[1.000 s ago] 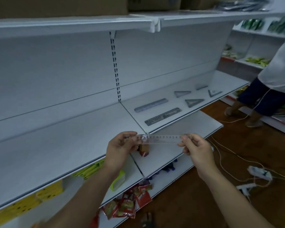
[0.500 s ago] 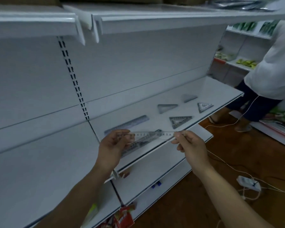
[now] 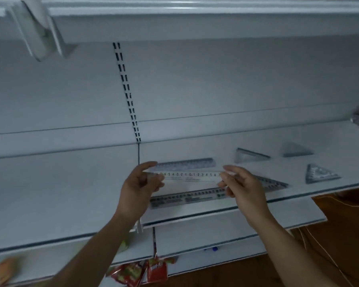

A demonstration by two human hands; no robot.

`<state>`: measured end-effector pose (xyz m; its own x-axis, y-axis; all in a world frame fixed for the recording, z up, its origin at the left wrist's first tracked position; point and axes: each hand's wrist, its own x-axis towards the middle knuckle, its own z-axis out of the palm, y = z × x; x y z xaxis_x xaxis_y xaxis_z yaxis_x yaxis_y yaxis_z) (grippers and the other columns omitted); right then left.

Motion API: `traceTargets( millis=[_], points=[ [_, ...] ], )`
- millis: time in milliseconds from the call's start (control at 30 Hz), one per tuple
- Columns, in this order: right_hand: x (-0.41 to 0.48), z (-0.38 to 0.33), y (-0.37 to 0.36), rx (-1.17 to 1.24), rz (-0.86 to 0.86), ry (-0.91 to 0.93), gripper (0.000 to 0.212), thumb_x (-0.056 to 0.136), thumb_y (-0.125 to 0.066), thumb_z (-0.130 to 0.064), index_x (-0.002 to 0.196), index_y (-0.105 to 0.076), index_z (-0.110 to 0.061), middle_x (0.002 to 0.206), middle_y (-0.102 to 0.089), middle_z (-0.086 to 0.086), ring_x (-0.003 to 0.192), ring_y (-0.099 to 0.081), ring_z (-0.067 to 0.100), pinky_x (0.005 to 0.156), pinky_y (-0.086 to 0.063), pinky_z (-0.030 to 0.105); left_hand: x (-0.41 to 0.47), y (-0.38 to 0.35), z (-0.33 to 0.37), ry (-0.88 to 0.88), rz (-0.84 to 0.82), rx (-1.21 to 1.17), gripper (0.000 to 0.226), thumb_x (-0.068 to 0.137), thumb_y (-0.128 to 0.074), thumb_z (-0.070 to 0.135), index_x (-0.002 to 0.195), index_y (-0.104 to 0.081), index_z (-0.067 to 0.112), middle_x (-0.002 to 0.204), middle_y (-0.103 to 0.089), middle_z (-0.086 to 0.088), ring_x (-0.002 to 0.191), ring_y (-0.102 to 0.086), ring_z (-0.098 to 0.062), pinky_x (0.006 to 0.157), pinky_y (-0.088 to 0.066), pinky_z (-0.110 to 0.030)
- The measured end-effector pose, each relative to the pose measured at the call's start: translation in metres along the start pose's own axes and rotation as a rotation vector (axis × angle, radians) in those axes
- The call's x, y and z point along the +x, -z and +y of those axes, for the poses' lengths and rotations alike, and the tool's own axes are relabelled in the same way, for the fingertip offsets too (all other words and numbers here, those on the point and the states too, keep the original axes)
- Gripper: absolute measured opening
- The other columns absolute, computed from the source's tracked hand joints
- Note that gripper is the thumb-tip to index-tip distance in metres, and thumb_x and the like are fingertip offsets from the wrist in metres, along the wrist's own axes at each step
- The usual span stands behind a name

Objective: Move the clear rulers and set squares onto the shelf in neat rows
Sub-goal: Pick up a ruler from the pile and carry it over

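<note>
As it hovers over the shelf (image 3: 195, 150), clear ruler (image 3: 192, 179), ends pinched by left hand (image 3: 141, 189), right hand (image 3: 243, 187)

Head-worn view, apparently close to shelf (image 3: 60, 193)

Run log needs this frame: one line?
held: clear ruler | left hand: pinches one end | right hand: pinches other end | shelf: two rulers, four set squares laid

Our held ruler (image 3: 192, 177) hangs over the shelf (image 3: 216, 152): second ruler (image 3: 184, 163) behind, third ruler (image 3: 184, 198) before, set squares (image 3: 251, 156) right (four).
</note>
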<state>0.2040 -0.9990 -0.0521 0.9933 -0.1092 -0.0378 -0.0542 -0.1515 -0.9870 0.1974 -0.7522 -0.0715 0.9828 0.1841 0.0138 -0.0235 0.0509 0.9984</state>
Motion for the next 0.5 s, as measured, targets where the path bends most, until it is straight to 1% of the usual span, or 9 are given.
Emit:
traceTargets(
  millis=[67, 100, 167, 233, 267, 333, 400, 467, 500],
  points=[
    [0.012, 0.001, 0.007, -0.019, -0.085, 0.008, 0.022, 0.092, -0.062, -0.019, 0.11, -0.06, -0.031, 0.076, -0.073, 0.003, 0.059, -0.061, 0.009, 0.057, -0.05, 0.018, -0.004, -0.002, 0.001, -0.014, 0.012, 0.071, 0.026, 0.086, -0.065, 0.005, 0.107, -0.065, 0.021, 0.076, -0.068, -0.002, 0.073, -0.066, -0.012, 0.072, -0.054, -0.02],
    [0.018, 0.002, 0.011, -0.028, -0.113, 0.013, 0.022, 0.092, -0.061, -0.018, 0.11, -0.06, -0.03, 0.076, -0.073, 0.003, 0.059, -0.062, 0.01, 0.057, -0.05, 0.018, -0.006, -0.003, 0.001, -0.013, 0.012, 0.138, 0.027, 0.086, -0.066, 0.005, 0.106, -0.066, 0.023, 0.08, -0.07, 0.004, 0.075, -0.066, -0.01, 0.073, -0.053, -0.019],
    [0.028, 0.005, 0.02, -0.05, -0.157, 0.017, 0.015, 0.092, -0.06, -0.017, 0.105, -0.064, -0.026, 0.076, -0.072, 0.001, 0.06, -0.062, 0.011, 0.058, -0.049, 0.017, -0.012, -0.002, 0.004, 0.007, -0.003, 0.273, 0.03, 0.083, -0.071, 0.006, 0.105, -0.068, 0.026, 0.093, -0.071, 0.005, 0.076, -0.066, -0.006, 0.07, -0.051, -0.015],
    [0.035, 0.009, 0.028, -0.086, -0.204, 0.008, 0.013, 0.092, -0.059, -0.016, 0.1, -0.066, -0.023, 0.076, -0.073, -0.001, 0.062, -0.063, 0.009, 0.058, -0.048, 0.015, -0.018, -0.002, 0.005, 0.007, -0.032, 0.362, 0.035, 0.079, -0.073, 0.003, 0.105, -0.067, 0.025, 0.098, -0.069, 0.005, 0.077, -0.066, -0.005, 0.069, -0.05, -0.014],
    [0.036, 0.011, 0.03, -0.093, -0.225, 0.0, 0.013, 0.092, -0.059, -0.015, 0.099, -0.067, -0.023, 0.076, -0.073, -0.001, 0.062, -0.064, 0.008, 0.058, -0.048, 0.014, -0.021, -0.001, 0.005, -0.01, -0.05, 0.407, 0.036, 0.078, -0.074, 0.003, 0.105, -0.066, 0.026, 0.099, -0.068, 0.008, 0.08, -0.066, -0.006, 0.072, -0.051, -0.015],
    [0.037, 0.014, 0.032, -0.076, -0.237, -0.017, 0.013, 0.092, -0.059, -0.014, 0.099, -0.067, -0.022, 0.076, -0.073, -0.001, 0.062, -0.064, 0.004, 0.058, -0.048, 0.013, -0.027, 0.001, 0.001, -0.069, -0.099, 0.48, 0.039, 0.075, -0.077, 0.006, 0.107, -0.066, 0.025, 0.1, -0.066, 0.011, 0.085, -0.066, -0.011, 0.078, -0.052, -0.019],
    [0.039, 0.014, 0.033, -0.037, -0.215, -0.031, 0.012, 0.092, -0.06, -0.013, 0.099, -0.067, -0.02, 0.075, -0.073, 0.0, 0.061, -0.063, 0.003, 0.057, -0.048, 0.014, -0.029, 0.002, -0.002, -0.156, -0.151, 0.569, 0.042, 0.074, -0.079, 0.01, 0.112, -0.066, 0.023, 0.1, -0.064, 0.01, 0.087, -0.065, -0.014, 0.079, -0.053, -0.022],
    [0.041, 0.013, 0.033, -0.034, -0.225, -0.038, 0.012, 0.092, -0.06, -0.014, 0.1, -0.066, -0.02, 0.076, -0.073, -0.001, 0.062, -0.063, 0.005, 0.058, -0.049, 0.015, -0.027, 0.003, -0.005, -0.254, -0.174, 0.705, 0.043, 0.074, -0.079, 0.013, 0.115, -0.067, 0.021, 0.102, -0.062, 0.011, 0.084, -0.065, -0.011, 0.077, -0.054, -0.024],
    [0.042, 0.013, 0.033, -0.062, -0.257, -0.03, 0.013, 0.091, -0.061, -0.016, 0.101, -0.066, -0.023, 0.078, -0.073, -0.002, 0.065, -0.064, 0.006, 0.061, -0.049, 0.015, -0.025, 0.005, -0.006, -0.289, -0.175, 0.767, 0.043, 0.075, -0.079, 0.013, 0.116, -0.067, 0.021, 0.103, -0.061, 0.012, 0.083, -0.064, -0.008, 0.076, -0.055, -0.024]
  ],
)
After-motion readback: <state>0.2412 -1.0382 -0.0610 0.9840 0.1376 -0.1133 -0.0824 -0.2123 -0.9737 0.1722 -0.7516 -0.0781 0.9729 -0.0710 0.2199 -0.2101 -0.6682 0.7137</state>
